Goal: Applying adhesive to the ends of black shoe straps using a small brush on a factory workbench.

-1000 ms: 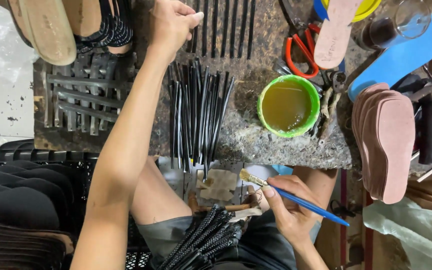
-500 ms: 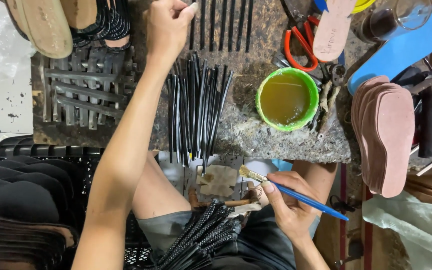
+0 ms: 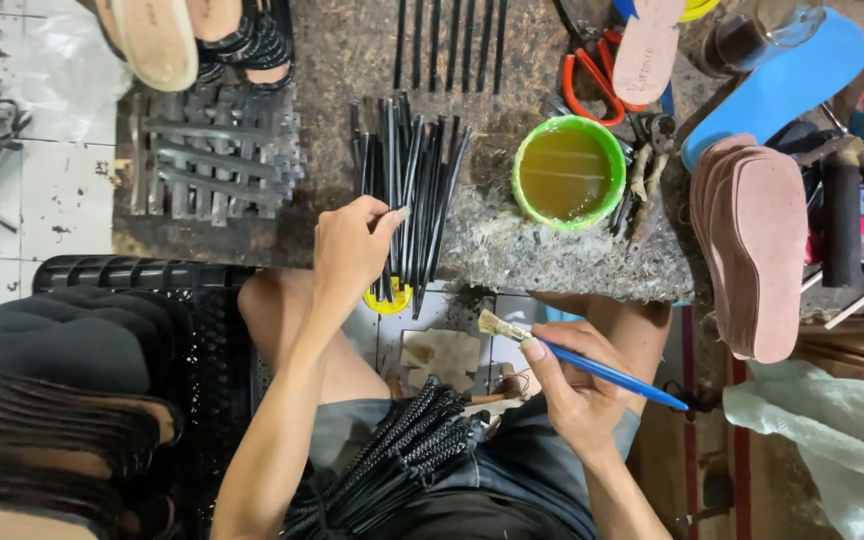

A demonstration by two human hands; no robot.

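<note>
My left hand (image 3: 350,248) rests at the near end of a pile of thin black straps (image 3: 414,190) lying on the stained work slab (image 3: 512,250), its fingertips pinching one strap. My right hand (image 3: 572,385) holds a blue-handled glue brush (image 3: 592,365) over my lap, bristles pointing left. A green bowl of yellowish glue (image 3: 567,172) stands on the slab right of the straps. A bundle of black braided straps (image 3: 402,455) lies across my lap.
A stack of pinkish-brown soles (image 3: 752,245) lies at the right, a blue sole (image 3: 782,85) beyond it. Red-handled scissors (image 3: 592,85) lie behind the bowl. Several separate straps (image 3: 447,40) lie at the far edge. A black crate (image 3: 222,350) with dark soles (image 3: 52,400) sits left.
My left hand has drawn back from the far row of straps to the near end of the strap pile. The right hand still holds the brush over my lap.
</note>
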